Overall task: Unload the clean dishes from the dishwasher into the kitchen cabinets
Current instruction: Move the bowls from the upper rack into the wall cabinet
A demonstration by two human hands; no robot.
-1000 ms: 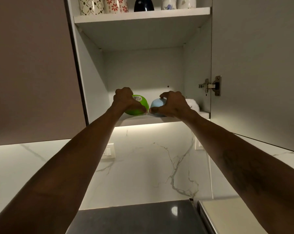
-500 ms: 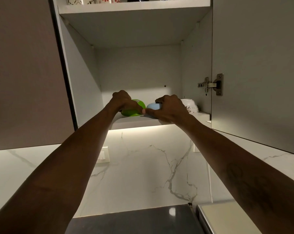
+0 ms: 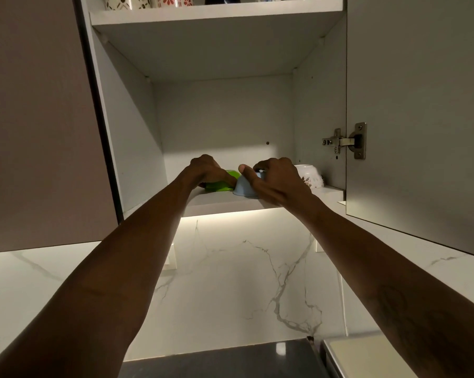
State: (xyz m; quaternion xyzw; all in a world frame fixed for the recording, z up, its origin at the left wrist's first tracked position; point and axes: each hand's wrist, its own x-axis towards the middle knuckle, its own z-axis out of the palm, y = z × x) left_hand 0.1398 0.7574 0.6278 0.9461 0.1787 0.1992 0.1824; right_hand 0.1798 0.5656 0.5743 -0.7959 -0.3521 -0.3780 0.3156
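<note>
Two bowls sit side by side near the front edge of the lower shelf (image 3: 219,204) in the open wall cabinet, each under one of the person's hands. Farthest left, a closed cabinet door (image 3: 39,118) hangs flat. The left hand (image 3: 205,170) reaches up with its fingers curled down over the green bowl (image 3: 223,185), gripping it; most of that bowl is hidden beneath the hand. Just beside it on the right is the blue bowl (image 3: 244,188), rim down on the shelf. The right hand (image 3: 278,180) grips it, thumb against its left side and fingers curled over the top. Behind that hand, toward the shelf's right end, stands a white bowl (image 3: 310,175) with a flower pattern. Further right, a metal hinge (image 3: 344,141) carries the open door (image 3: 421,105). Overhead, patterned mugs (image 3: 173,0) line the upper shelf (image 3: 216,12). Down below, a marble wall (image 3: 230,282) meets a dark counter (image 3: 225,361).
</note>
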